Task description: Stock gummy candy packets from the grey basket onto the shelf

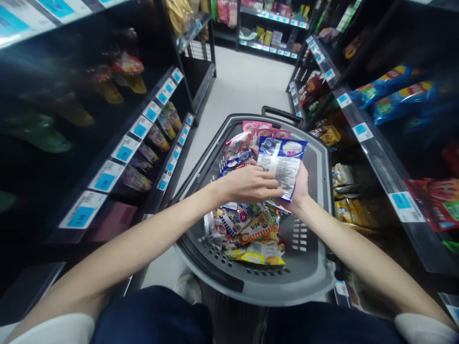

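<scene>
The right hand is closed on a blue-and-white packet, gripping it from behind and along its right edge, so the printed back faces up. The left hand reaches across from the left, its fingers only slightly bent and laid over the packet's lower front; whether it grips as well cannot be told. The packet is tilted above a grey basket, over a heap of snack packs gathered toward the left side. Pink packs lie at the heap's far end, a yellow pack at its near end. Near the basket are the person's dark blue trousers and, to the left, a pale shoe. Price tags line the left shelves; blue bags and a red bag sit on the right. Light floor runs to a far shelf.
</scene>
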The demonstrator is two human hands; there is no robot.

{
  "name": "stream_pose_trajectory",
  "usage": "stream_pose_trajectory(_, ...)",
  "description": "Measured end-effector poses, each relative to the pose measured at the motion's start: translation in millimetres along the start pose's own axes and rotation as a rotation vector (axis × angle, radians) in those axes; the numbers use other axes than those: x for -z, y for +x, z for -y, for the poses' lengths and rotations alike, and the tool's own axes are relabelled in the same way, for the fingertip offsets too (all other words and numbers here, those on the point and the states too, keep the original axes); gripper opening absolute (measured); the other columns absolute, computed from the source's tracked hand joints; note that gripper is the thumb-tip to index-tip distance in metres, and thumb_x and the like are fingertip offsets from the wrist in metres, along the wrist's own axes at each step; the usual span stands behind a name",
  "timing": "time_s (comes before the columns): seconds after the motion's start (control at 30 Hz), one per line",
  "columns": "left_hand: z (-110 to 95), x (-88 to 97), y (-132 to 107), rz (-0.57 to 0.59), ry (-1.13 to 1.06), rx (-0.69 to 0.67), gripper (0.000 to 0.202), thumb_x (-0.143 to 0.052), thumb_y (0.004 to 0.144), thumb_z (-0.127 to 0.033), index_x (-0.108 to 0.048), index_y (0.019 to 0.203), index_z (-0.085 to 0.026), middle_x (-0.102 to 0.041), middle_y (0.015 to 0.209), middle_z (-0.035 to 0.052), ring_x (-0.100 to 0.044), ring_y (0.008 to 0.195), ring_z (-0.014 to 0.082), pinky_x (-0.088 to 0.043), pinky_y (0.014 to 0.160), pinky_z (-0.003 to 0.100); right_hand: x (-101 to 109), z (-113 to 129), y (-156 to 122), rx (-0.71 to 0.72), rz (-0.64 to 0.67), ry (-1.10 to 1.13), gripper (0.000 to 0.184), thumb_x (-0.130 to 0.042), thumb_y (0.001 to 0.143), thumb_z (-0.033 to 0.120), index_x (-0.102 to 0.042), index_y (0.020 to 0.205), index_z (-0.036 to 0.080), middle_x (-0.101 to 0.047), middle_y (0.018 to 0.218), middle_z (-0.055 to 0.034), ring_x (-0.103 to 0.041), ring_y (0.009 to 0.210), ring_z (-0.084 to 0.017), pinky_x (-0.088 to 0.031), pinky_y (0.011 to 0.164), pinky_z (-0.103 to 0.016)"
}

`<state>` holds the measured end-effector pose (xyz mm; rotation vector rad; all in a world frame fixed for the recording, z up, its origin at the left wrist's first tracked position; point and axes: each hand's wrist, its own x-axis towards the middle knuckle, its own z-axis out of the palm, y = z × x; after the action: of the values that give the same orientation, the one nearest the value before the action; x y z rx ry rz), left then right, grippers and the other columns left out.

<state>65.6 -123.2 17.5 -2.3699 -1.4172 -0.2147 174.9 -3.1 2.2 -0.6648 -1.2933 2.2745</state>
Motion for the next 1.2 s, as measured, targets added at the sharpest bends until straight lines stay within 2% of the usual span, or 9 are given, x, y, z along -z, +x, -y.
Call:
stream_pose_trajectory(0.1, -5, -2.8, -1, -0.108, -0.021, 0.02, 0.021, -0.047, 0.101, -0.018, -0.065, 0.093, -0.022, -0.07, 0.082, 0.0009, -0.062, 0.082, 0.0152, -0.045, 0.069, 0.031, 2, -2, -1, -0.012, 0.015, -0.013, 0.053, -0.07, 0.073, 0.068, -0.075, 0.108, 0.029, -0.076, 0.101, -0.0032, -0.068, 0.107, -0.033, -0.061, 0.086, -0.049)
stream_pose_trajectory(0.2, -10, -2.7, -2, -0.231, -0.117, 0.172, 0.017, -0.048, 0.097, -0.023, -0.064, 0.09, -0.02, -0.07, 0.082, 0.0022, -0.063, 0.079, 0.0155, -0.044, 0.065, 0.03, -1, -3, -1, 0.004, 0.002, 0.025, 0.047, -0.071, 0.073, 0.067, -0.074, 0.096, 0.027, -0.076, 0.097, -0.0042, -0.068, 0.108, -0.032, -0.06, 0.088, -0.048)
stream_pose_trajectory(0.37, -8, -5.6, 0, -0.554, -0.62, 0.824, 0.022, -0.052, 0.093, -0.031, -0.056, 0.076, -0.018, -0.058, 0.064, 0.0004, -0.05, 0.056, 0.0107, -0.039, 0.054, 0.027, -2, -6, 5, 0.152, -0.135, 0.145, 0.026, -0.078, 0.075, 0.047, -0.07, 0.086, 0.026, -0.076, 0.1, -0.0017, -0.068, 0.105, -0.025, -0.058, 0.093, -0.043)
stream_pose_trajectory(0.43, -4, -11.1, 2, -0.587, -0.886, 1.07, 0.033, -0.056, 0.095, -0.041, -0.052, 0.07, -0.019, -0.051, 0.06, -0.0004, -0.048, 0.053, 0.0102, -0.04, 0.049, 0.025, 2, -7, 7, 0.179, -0.193, 0.146, 0.025, -0.08, 0.074, 0.044, -0.069, 0.087, 0.025, -0.076, 0.104, -0.0012, -0.068, 0.103, -0.023, -0.057, 0.092, -0.043)
stream_pose_trajectory(0.53, 2, -21.0, 2, -0.639, -1.218, 1.264, 0.049, -0.065, 0.089, -0.065, -0.056, 0.077, -0.019, -0.052, 0.067, 0.0013, -0.054, 0.056, 0.0126, -0.047, 0.045, 0.025, 7, -10, 9, 0.179, -0.225, 0.157, 0.032, -0.085, 0.068, 0.042, -0.067, 0.089, 0.025, -0.076, 0.108, -0.0002, -0.067, 0.098, -0.021, -0.057, 0.088, -0.041)
stream_pose_trajectory(0.67, 6, -28.4, -1, -0.738, -1.417, 1.303, 0.063, -0.066, 0.082, -0.08, -0.055, 0.082, -0.019, -0.053, 0.069, 0.0013, -0.05, 0.055, 0.0106, -0.045, 0.044, 0.023, 10, -11, 10, 0.174, -0.24, 0.155, 0.042, -0.091, 0.063, 0.04, -0.066, 0.093, 0.025, -0.075, 0.105, 0.0008, -0.066, 0.094, -0.02, -0.058, 0.085, -0.039)
stream_pose_trajectory(0.9, 7, -29.2, -3, -0.892, -1.476, 1.302, 0.064, -0.069, 0.08, -0.081, -0.056, 0.085, -0.019, -0.054, 0.069, -0.0006, -0.048, 0.056, 0.0101, -0.042, 0.051, 0.023, 6, -11, 6, 0.157, -0.257, 0.158, 0.039, -0.091, 0.066, 0.036, -0.066, 0.093, 0.024, -0.075, 0.106, -0.0013, -0.067, 0.096, -0.021, -0.059, 0.083, -0.04)
stream_pose_trajectory(1.07, 4, -23.4, 4, -0.997, -1.453, 1.253, 0.058, -0.068, 0.084, -0.076, -0.055, 0.082, -0.019, -0.059, 0.072, 0.0013, -0.057, 0.067, 0.0151, -0.048, 0.059, 0.026, -1, -9, 1, 0.111, -0.291, 0.202, 0.032, -0.091, 0.067, 0.032, -0.067, 0.086, 0.023, -0.074, 0.09, 0.0004, -0.067, 0.088, -0.02, -0.059, 0.086, -0.041)
stream_pose_trajectory(1.2, 3, -15.4, 7, -1.117, -1.471, 1.261, 0.048, -0.081, 0.078, -0.062, -0.058, 0.078, -0.02, -0.056, 0.069, -0.0009, -0.049, 0.064, 0.0128, -0.045, 0.059, 0.028, 0, -12, 6, 0.1, -0.27, 0.239, 0.03, -0.088, 0.072, 0.035, -0.067, 0.091, 0.023, -0.074, 0.088, 0.0019, -0.068, 0.09, -0.02, -0.059, 0.088, -0.042)
